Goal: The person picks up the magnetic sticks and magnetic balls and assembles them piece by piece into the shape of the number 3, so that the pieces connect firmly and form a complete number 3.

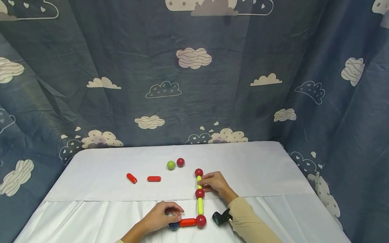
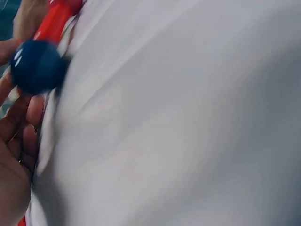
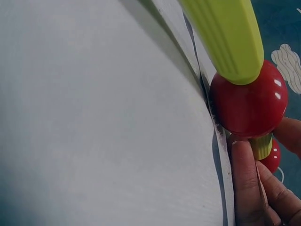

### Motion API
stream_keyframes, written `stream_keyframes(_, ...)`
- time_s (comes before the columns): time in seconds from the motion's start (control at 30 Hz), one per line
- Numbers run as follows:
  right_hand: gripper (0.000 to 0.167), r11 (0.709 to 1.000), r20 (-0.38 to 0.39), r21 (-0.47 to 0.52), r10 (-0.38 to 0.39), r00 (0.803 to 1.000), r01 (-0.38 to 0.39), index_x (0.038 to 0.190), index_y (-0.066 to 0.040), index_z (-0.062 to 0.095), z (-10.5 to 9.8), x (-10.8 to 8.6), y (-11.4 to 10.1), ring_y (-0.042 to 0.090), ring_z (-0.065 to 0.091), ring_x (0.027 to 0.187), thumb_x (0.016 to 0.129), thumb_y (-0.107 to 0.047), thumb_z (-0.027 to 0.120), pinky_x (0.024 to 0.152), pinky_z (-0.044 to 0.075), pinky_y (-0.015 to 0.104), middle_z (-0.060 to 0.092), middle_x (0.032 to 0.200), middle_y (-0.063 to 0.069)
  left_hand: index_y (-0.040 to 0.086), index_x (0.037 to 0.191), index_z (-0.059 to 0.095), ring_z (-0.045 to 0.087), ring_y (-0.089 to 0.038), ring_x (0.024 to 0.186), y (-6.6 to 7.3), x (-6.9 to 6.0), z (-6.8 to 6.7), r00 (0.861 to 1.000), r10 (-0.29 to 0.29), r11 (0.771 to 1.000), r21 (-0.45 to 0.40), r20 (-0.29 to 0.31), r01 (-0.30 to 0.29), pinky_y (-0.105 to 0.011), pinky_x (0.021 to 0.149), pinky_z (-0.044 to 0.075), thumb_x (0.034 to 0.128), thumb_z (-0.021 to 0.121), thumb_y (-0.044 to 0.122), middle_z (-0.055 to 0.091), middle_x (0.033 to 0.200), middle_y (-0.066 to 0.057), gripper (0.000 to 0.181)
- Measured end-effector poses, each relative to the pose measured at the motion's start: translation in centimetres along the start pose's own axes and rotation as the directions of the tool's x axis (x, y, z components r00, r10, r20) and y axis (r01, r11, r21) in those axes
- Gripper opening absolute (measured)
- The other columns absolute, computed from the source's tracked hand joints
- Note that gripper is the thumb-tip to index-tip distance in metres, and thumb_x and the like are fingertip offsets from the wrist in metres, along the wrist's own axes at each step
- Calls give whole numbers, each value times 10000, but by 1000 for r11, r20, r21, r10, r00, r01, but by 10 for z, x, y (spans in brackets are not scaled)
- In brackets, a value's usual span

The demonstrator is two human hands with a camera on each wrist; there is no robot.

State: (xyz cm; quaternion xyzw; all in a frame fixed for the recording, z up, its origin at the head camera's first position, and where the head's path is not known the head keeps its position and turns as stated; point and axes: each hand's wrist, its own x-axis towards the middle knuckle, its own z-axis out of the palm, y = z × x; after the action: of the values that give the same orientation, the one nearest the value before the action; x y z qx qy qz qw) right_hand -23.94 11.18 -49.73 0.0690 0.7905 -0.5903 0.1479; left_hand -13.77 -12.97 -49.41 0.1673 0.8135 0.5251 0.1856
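Note:
An L-shaped chain of balls and rods lies on the white cloth. Its upright part has a red ball [image 1: 199, 172] at the far end, a yellow-green rod, a middle red ball [image 1: 199, 193], a second yellow-green rod [image 1: 200, 206] and a corner red ball [image 1: 201, 221]. From that corner a red rod [image 1: 187, 222] runs left to a blue ball [image 2: 37, 67]. My left hand [image 1: 162, 216] holds the blue ball between thumb and fingers. My right hand [image 1: 216, 183] pinches the far yellow-green rod [image 3: 261, 146], just beyond the middle ball, partly covering it.
A loose green ball [image 1: 171, 165] and a red ball [image 1: 180, 162] sit side by side toward the back. Two loose red rods [image 1: 154, 179] lie left of them. A dark wrist camera [image 1: 221, 218] is on the right sleeve. Behind the table hangs a cloud-patterned curtain [image 1: 212, 101].

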Motion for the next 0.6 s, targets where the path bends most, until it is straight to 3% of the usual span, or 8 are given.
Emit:
stream_keyframes(0.07, 301, 1000, -6, -11, 5, 1000, -5, 982, 18, 696, 0, 0, 1, 151, 668, 631, 754, -134, 819, 591, 549, 284, 692, 840, 87, 81, 1040, 697, 552, -100, 760, -1, 1, -12, 998, 21, 1000, 14, -54, -20, -221, 683, 442, 880, 698, 174, 632, 860, 20, 185)
stream_keyframes(0.13, 300, 1000, -8, -10, 5, 1000, -5, 979, 17, 699, 0, 1, 1, 151, 667, 628, 751, -134, 822, 590, 549, 282, 693, 836, 86, 85, 1039, 695, 553, -102, 773, -3, 4, -27, 988, 44, 997, 75, -148, -34, -233, 694, 447, 868, 711, 177, 636, 872, 16, 195)
stream_keyframes(0.2, 293, 1000, -7, -5, 1, 1000, -1, 974, 18, 700, 0, 2, 1, 147, 665, 623, 750, -126, 821, 588, 549, 282, 694, 826, 85, 97, 1022, 700, 562, -116, 798, -4, 7, -42, 962, 67, 988, 149, -265, -27, -268, 719, 458, 842, 733, 155, 649, 898, 13, 192)
stream_keyframes(0.27, 285, 1000, -6, 1, -1, 1000, 1, 967, 19, 699, -1, 2, 1, 145, 665, 619, 746, -114, 820, 586, 550, 282, 694, 817, 85, 135, 1005, 706, 573, -126, 854, -6, 11, -55, 927, 61, 976, 215, -371, 22, -308, 773, 464, 819, 753, 135, 659, 940, 33, 192)
stream_keyframes(0.33, 277, 1000, -5, 3, -4, 1000, 4, 962, 23, 696, -1, 1, 0, 144, 666, 619, 745, -101, 817, 583, 550, 283, 695, 812, 88, 136, 998, 713, 580, -165, 905, -7, 16, -66, 898, 52, 966, 250, -436, 65, -366, 821, 463, 802, 759, 90, 666, 981, 18, 207)
stream_keyframes(0.4, 265, 1000, -9, 5, 7, 1000, -7, 953, 16, 698, -1, 1, 0, 148, 668, 621, 744, -97, 815, 581, 549, 278, 695, 811, 89, 137, 1007, 716, 576, -204, 961, -8, 21, -74, 883, 55, 948, 302, -466, 100, -411, 853, 454, 793, 761, 64, 664, 1017, -1, 231)
stream_keyframes(0.53, 256, 1000, -8, 0, 23, 1000, -23, 955, 11, 700, -1, 0, 0, 155, 673, 629, 755, -101, 811, 582, 547, 271, 697, 823, 91, 100, 1030, 710, 556, -291, 1016, -7, 30, -85, 887, 90, 903, 412, -454, 120, -480, 899, 428, 775, 756, 17, 645, 1055, -81, 272)
stream_keyframes(0.6, 262, 1000, -9, -6, 28, 1000, -28, 959, 7, 698, -1, 0, -1, 154, 672, 631, 757, -113, 813, 587, 546, 269, 695, 823, 90, 85, 1048, 702, 549, -307, 1036, -6, 33, -89, 896, 83, 884, 448, -436, 136, -501, 925, 421, 771, 750, 6, 636, 1074, -98, 292)
